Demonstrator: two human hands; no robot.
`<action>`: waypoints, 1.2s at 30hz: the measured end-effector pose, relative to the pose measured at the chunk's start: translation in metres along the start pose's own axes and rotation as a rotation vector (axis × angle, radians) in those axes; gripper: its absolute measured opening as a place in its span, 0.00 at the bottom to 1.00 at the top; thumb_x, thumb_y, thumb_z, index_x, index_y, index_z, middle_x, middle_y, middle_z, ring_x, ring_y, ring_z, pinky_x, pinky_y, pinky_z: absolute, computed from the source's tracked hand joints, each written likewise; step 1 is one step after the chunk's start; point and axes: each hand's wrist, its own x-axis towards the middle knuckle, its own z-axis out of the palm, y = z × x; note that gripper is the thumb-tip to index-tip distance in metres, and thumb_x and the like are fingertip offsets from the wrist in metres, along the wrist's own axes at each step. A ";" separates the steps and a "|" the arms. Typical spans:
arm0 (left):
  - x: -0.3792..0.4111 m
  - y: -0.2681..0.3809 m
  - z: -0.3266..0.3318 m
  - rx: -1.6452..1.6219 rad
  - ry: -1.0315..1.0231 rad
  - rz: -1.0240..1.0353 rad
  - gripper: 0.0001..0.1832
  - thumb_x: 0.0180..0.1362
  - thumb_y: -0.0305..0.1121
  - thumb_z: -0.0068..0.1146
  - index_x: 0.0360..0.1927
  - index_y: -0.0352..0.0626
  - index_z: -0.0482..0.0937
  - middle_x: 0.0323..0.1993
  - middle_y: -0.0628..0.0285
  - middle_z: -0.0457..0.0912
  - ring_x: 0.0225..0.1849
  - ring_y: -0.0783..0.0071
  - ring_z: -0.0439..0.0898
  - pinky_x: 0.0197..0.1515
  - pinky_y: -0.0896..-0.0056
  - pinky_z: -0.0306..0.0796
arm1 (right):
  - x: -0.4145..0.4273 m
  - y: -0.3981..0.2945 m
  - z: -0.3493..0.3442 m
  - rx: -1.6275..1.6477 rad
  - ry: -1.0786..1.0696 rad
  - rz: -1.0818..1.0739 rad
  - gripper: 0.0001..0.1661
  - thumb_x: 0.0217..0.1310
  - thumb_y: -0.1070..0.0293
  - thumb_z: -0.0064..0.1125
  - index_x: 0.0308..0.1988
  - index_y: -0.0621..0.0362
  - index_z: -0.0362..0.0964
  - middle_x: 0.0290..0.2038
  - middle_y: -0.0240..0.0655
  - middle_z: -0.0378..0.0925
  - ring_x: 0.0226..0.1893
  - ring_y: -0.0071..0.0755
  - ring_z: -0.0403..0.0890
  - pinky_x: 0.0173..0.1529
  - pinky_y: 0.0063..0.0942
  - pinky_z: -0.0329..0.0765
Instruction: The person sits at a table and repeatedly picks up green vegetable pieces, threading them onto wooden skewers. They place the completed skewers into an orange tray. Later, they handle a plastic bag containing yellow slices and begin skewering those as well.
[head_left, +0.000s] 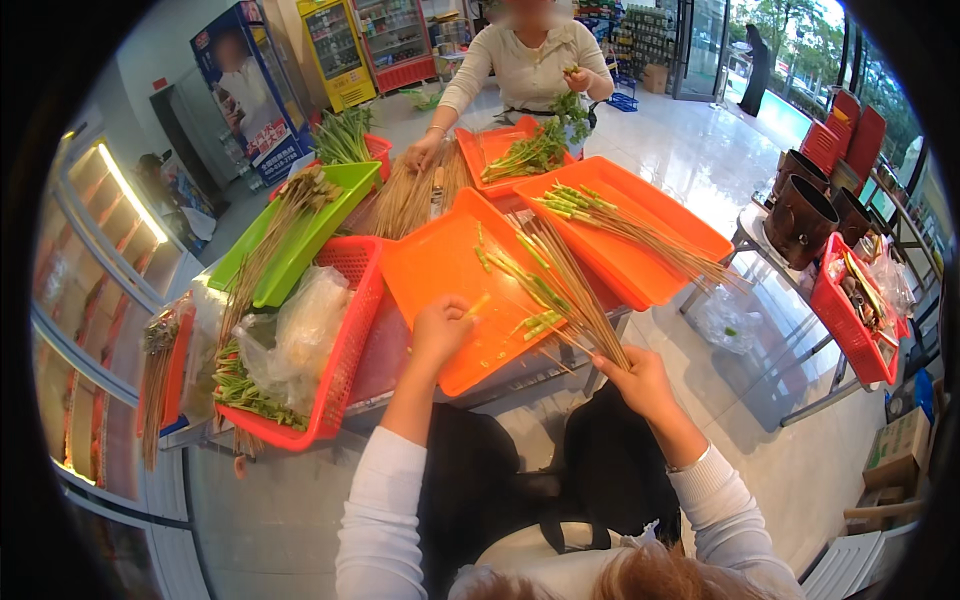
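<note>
My left hand (441, 335) pinches a short pale-green vegetable stalk piece (478, 304) over the near orange tray (427, 262). My right hand (639, 381) grips the lower ends of a bundle of bamboo skewers (577, 281) slanting across that tray's right side. A few thin skewers angle off leftward from the bundle near my right fingers. Cut green stalk pieces (541, 324) lie in the tray close to the bundle, and others are scattered farther up. Whether stalks near the bundle's far end are threaded on it is hard to tell.
Across the table, a co-worker's hand (425, 152) touches loose skewers (409, 196); the other holds greens. Skewered stalks (577, 204) lie in the right orange tray (660, 217). At left are a lime-green tray (289, 266) and a red basket (360, 300) with bagged food (311, 322).
</note>
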 end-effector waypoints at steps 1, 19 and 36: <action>-0.001 -0.005 0.000 -0.323 0.052 -0.028 0.13 0.54 0.33 0.56 0.39 0.37 0.74 0.33 0.60 0.80 0.35 0.67 0.80 0.37 0.70 0.72 | -0.001 -0.002 0.001 -0.052 -0.018 0.032 0.16 0.54 0.61 0.60 0.32 0.65 0.75 0.16 0.34 0.68 0.21 0.20 0.66 0.27 0.24 0.65; -0.015 -0.001 0.026 -1.494 0.097 -0.350 0.12 0.65 0.34 0.39 0.48 0.41 0.67 0.50 0.60 0.75 0.51 0.70 0.75 0.50 0.71 0.70 | -0.008 -0.012 0.015 -0.243 0.029 -0.190 0.11 0.51 0.64 0.61 0.30 0.60 0.76 0.23 0.44 0.72 0.24 0.46 0.74 0.29 0.33 0.69; -0.026 0.013 0.045 -1.212 0.155 -0.124 0.12 0.64 0.36 0.43 0.43 0.38 0.69 0.43 0.56 0.77 0.45 0.66 0.77 0.48 0.69 0.70 | -0.002 -0.018 0.032 -0.252 0.057 -0.214 0.11 0.52 0.63 0.59 0.30 0.60 0.75 0.22 0.45 0.71 0.24 0.50 0.73 0.28 0.36 0.68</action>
